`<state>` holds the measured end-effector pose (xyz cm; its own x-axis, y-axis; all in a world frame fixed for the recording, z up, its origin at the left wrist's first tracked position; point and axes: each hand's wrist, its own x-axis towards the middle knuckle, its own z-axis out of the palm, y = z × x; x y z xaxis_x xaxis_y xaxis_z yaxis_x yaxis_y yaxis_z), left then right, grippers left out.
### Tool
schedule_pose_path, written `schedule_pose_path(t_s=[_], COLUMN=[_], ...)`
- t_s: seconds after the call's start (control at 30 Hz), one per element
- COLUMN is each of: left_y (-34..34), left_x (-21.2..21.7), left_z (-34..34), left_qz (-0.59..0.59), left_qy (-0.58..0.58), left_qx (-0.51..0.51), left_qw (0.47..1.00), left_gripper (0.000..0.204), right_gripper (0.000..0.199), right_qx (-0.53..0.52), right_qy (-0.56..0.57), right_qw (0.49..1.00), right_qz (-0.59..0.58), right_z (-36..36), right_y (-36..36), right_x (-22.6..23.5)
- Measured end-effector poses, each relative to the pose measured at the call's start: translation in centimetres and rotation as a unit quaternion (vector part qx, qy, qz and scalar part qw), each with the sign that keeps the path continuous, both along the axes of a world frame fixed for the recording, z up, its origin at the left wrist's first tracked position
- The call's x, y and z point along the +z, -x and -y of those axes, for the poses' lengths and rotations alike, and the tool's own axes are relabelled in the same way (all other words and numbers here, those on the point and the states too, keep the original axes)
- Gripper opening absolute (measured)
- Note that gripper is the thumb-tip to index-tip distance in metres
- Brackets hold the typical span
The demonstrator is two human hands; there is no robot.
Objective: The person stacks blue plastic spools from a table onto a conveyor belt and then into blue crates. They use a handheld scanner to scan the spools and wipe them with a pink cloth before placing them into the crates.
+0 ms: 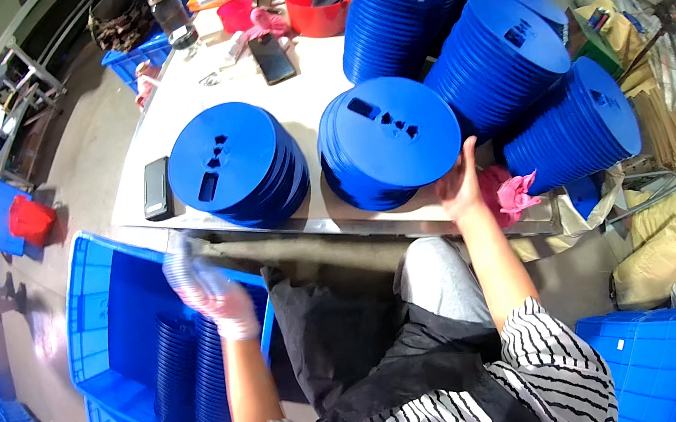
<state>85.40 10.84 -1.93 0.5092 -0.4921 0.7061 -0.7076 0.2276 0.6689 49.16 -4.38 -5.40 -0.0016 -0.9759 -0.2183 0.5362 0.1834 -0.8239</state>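
At bench edge | right hand (458, 184) bare, grip loose on blue disc stack (389, 144) rim | gloved left hand (208, 287) blurred, grip unclear | discs look light, stiff, slick: lift by rim

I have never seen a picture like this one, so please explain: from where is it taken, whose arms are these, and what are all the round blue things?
There is no machine here. A camera worn on a person's head looks down, and its wide lens bends the edges. The two arms coming from below are that person's own. On the white table lie stacks of flat blue discs with cut-out holes. The right hand, bare, rests at the edge of the nearest stack, beside a pink cloth. The left hand, in a thin glove and blurred, is over a blue crate holding more discs; whether its fingers hold anything cannot be told. Further back are a phone and red bowl.
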Motion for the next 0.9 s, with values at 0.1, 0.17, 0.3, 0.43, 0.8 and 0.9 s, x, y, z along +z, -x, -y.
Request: schedule_pose_path(t_s=[0.1, 0.17, 0.3, 0.43, 0.8, 0.9], left_y=[9.2, 13.5, 18.0, 18.5, 18.9, 19.9], left_x=[0.6, -1.8, -1.8, -1.0, -1.2, -1.4], left_z=[-0.8, 2.1, 6.1, 9.2, 10.5, 9.4], left_qz=[-0.204, -0.294, -0.430, -0.481, -0.575, -0.562], left_qy=[-0.132, -0.160, -0.235, -0.210, -0.097, 0.027], left_qx=[-0.298, -0.329, -0.306, -0.225, -0.276, -0.318], left_qw=[0.923, 0.883, 0.816, 0.821, 0.764, 0.763], left_gripper=[0.052, 0.070, 0.103, 0.112, 0.076, 0.089], right_gripper=[0.079, 0.086, 0.089, 0.083, 0.079, 0.088], right_qx=[0.033, 0.075, 0.140, 0.240, 0.187, 0.090], right_qy=[0.007, 0.009, -0.034, -0.008, -0.035, -0.004], right_qw=[0.999, 0.996, 0.987, 0.970, 0.981, 0.996], right_qz=[0.018, 0.048, 0.073, 0.030, 0.043, 0.022], right_z=[2.1, 4.0, 5.5, 8.0, 5.3, 0.2], right_y=[-0.7, -0.2, 0.3, 2.1, 0.8, -0.7], right_x=[1.0, 1.1, 3.1, 1.6, 2.4, 5.0])
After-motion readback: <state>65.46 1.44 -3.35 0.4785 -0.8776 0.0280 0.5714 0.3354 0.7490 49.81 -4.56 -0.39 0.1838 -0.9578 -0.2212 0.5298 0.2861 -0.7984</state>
